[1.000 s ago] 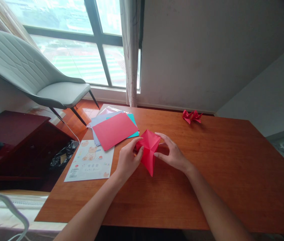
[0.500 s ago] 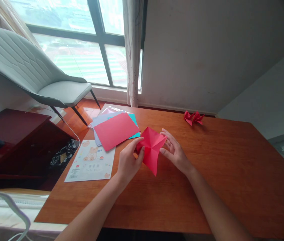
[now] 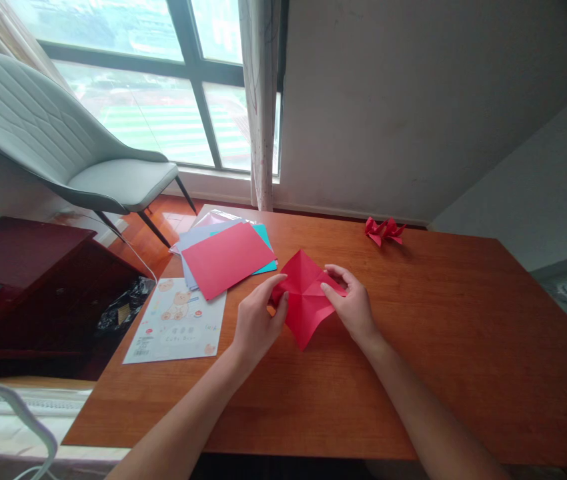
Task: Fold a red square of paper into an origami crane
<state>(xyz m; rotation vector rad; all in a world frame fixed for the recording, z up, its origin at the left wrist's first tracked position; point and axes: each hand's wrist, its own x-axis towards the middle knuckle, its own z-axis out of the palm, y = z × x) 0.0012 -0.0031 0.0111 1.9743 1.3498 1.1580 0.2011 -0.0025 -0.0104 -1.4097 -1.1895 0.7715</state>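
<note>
A creased red paper square lies partly unfolded on the wooden table, a little beyond the middle. My left hand pinches its left corner between thumb and fingers. My right hand pinches the right corner, its thumb on top of the sheet. Both hands are closed on the paper.
A stack of coloured sheets with a red one on top lies to the left. A printed sheet with a bear picture sits nearer the left edge. A folded red paper figure rests by the wall. A grey chair stands by the window.
The red paper has opened out wider and flatter. My right hand moved from behind the paper onto its right corner. My left hand stayed where it was.
</note>
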